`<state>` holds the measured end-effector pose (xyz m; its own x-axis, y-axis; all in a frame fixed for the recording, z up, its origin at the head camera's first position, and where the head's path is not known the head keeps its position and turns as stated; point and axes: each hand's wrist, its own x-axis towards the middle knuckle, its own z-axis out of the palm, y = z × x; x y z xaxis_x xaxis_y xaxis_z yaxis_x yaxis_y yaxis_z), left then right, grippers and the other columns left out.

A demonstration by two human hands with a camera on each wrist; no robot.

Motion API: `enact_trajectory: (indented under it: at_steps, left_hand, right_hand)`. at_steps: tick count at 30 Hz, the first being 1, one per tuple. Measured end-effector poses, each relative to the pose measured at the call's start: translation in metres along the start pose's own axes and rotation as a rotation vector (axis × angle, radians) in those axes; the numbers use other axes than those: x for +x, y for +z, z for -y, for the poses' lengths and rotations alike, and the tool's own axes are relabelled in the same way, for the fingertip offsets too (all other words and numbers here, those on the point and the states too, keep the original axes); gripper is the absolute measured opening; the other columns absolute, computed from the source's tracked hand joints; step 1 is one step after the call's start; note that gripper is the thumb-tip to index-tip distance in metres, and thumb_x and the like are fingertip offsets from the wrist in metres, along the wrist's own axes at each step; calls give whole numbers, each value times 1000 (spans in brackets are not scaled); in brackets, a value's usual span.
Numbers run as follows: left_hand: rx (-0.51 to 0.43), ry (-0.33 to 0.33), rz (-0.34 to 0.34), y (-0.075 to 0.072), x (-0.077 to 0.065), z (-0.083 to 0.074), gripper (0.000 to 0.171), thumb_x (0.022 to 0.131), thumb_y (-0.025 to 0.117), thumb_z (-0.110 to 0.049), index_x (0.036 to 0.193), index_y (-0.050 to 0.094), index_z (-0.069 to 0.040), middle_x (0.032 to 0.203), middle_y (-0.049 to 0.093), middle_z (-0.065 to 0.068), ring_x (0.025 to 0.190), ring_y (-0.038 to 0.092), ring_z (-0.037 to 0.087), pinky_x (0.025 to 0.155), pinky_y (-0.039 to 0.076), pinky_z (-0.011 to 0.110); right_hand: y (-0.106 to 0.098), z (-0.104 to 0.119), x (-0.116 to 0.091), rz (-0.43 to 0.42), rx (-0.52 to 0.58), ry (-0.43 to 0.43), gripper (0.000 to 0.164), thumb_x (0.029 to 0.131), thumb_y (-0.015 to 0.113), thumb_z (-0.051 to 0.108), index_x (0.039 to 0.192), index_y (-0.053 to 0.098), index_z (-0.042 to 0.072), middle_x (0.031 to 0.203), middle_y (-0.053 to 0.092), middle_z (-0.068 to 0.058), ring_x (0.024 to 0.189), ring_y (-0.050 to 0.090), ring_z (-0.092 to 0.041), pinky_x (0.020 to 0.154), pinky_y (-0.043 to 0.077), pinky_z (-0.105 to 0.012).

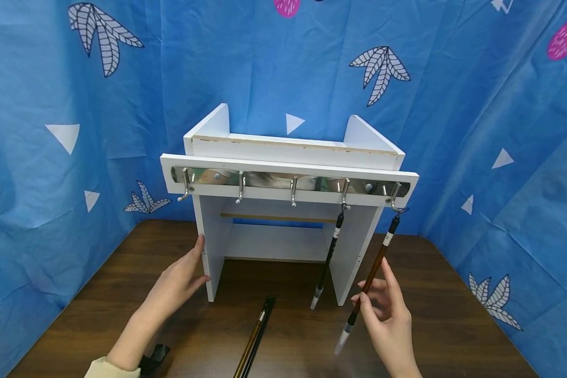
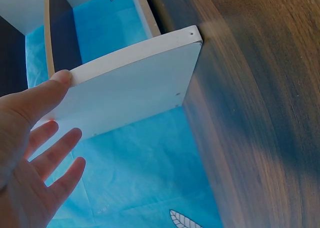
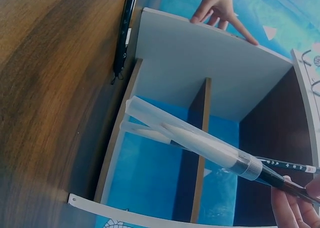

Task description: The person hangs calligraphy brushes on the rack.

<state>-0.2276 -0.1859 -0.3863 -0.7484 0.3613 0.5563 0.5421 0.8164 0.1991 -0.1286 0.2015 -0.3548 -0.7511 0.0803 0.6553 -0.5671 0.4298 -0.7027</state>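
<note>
A white wooden rack (image 1: 293, 152) stands on the table, with a metal strip of hooks (image 1: 274, 180) along its front. My right hand (image 1: 389, 315) pinches a brown-handled writing brush (image 1: 375, 262) between thumb and fingers. That brush's loop is at the rightmost hook (image 1: 396, 197), and a clear cap (image 3: 200, 143) covers its bristles. From the neighbouring hook hangs a black brush (image 1: 331, 254), also capped. My left hand (image 1: 177, 286) touches the rack's left side panel (image 2: 135, 77), its thumb on the front edge and the other fingers spread.
Two more brushes (image 1: 254, 338), one brown and one dark, lie on the brown wooden table (image 1: 453, 315) in front of the rack. A small black object (image 1: 156, 357) sits by the left forearm. Blue patterned cloth (image 1: 288, 63) hangs behind and at both sides.
</note>
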Motion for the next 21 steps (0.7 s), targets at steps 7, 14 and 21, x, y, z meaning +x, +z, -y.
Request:
enact_trajectory:
  at_steps: [7,14,21]
  left_hand:
    - [2,6,-9,0,-1,0,110,66,77,-9,144,1,-12,132,38,24,108,51,35,82,46,45]
    - [2,22,-18,0,-1,0,110,66,78,-9,144,0,-12,133,37,23,108,51,34,81,46,44]
    - [0,11,-9,0,-1,0,110,66,77,-9,144,0,-13,134,36,23,108,51,34,81,46,44]
  right_hand:
    - [-1,-19,-2,26,82,-82,73,81,52,-13,142,16,5,103,50,-8,79,59,-10,59,51,-23]
    - [-1,2,1,9,-32,39,81,77,52,-20,143,17,13,97,50,-12,75,60,-9,60,52,-25]
    - [-1,2,2,8,-37,-3,80,77,52,-21,142,17,11,96,51,-10,74,60,-10,57,52,-24]
